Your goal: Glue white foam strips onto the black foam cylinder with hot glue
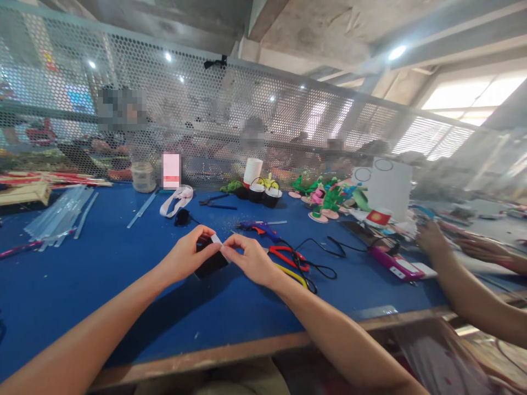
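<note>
My left hand (193, 253) is closed around a small black piece (211, 264), its thumb and fingers at the upper edge. A short white strip (216, 240) lies along that edge, and my right hand (247, 257) pinches it near its end. The two thumbs almost meet there. My fingers hide part of the black piece, so its full shape is unclear. Behind my hands lie a blue glue gun (263, 229), and to the right red-and-yellow-handled scissors (290, 258). Two small black buckets with white rims (264, 195) stand farther back.
Clear glue sticks (61, 214) lie at the left of the blue table (82, 291). A white ribbon loop (177, 201), black pliers (217, 203) and a jar (144, 176) are near the mesh screen (197, 120). Black cord runs toward a magenta device (395, 263). Another person's arm (461, 285) reaches in at right.
</note>
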A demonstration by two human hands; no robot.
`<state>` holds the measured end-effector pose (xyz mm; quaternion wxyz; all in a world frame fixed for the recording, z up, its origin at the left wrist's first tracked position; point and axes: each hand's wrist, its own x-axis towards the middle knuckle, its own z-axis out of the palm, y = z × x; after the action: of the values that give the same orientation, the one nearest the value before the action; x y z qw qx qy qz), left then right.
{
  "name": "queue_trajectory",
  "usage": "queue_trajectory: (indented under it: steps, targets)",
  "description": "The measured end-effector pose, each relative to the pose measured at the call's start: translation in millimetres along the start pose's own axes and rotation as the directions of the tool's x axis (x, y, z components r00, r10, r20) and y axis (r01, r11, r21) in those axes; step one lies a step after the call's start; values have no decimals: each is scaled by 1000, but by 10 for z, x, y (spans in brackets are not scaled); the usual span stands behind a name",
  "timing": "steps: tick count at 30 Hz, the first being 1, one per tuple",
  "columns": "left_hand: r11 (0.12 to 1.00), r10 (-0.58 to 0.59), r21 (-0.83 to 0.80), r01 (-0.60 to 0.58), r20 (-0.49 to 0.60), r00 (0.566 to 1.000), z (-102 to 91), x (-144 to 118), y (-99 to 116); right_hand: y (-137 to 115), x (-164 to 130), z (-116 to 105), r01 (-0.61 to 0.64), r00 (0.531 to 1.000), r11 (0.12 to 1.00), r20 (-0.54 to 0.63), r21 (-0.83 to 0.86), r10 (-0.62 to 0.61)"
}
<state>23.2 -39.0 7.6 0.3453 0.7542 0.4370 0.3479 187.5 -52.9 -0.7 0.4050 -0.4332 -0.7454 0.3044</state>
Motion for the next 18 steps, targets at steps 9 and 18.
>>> queue_trajectory:
  steps: [9, 18]
  targets:
    - [986, -104, -123, 114, 86, 991, -21, 6, -4, 21, -1, 0, -4, 1000, 997, 6, 71, 4]
    - [990, -142, -12, 144, 66, 988, -41, 39, -51, 93, 171, -331, -38, 986, 997, -162, -73, 26]
